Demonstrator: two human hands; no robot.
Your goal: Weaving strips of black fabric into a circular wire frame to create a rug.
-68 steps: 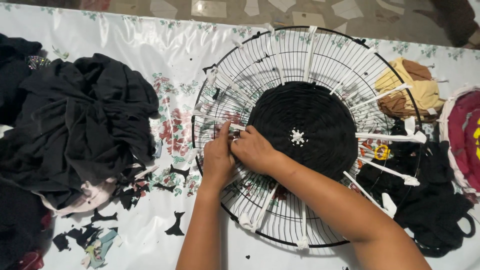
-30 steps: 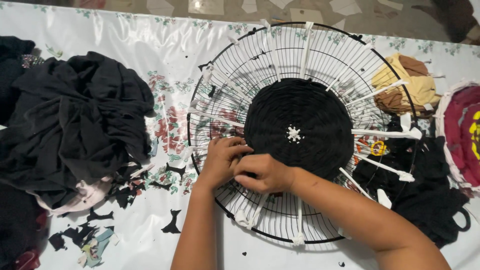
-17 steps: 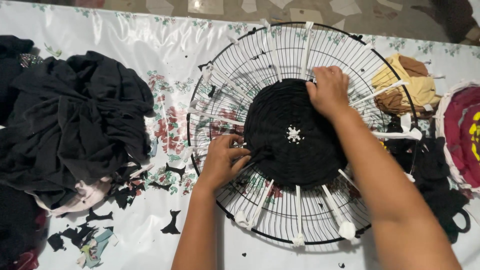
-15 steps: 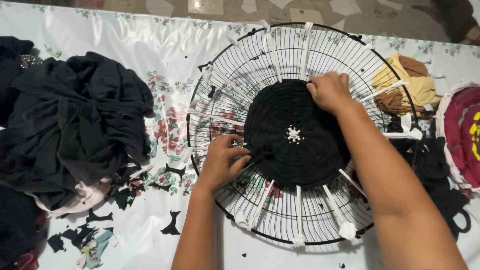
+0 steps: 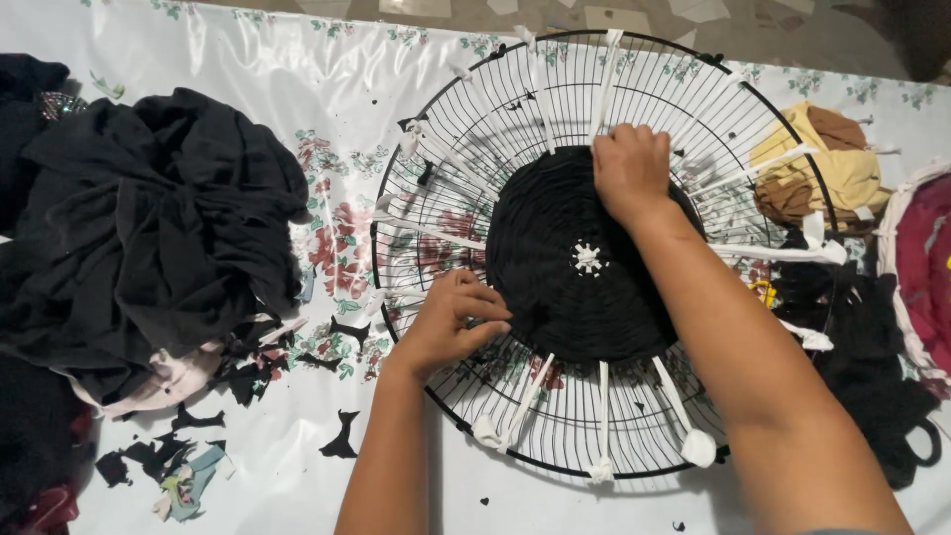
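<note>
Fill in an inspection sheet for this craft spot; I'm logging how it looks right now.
Surface: white floral plastic sheet, with black specks on it.
Job's things: round wire fan guard lying flat; black woven disc at its centre; white fabric strips tied out to the rim.
Clutter: black cloth pile, black scraps, yellow-brown cloth, pink-red round piece.
Hands: left hand at the disc's left edge; right hand on its top edge.
Cables: nothing seen.
Surroundings: bare floor beyond the sheet.
</note>
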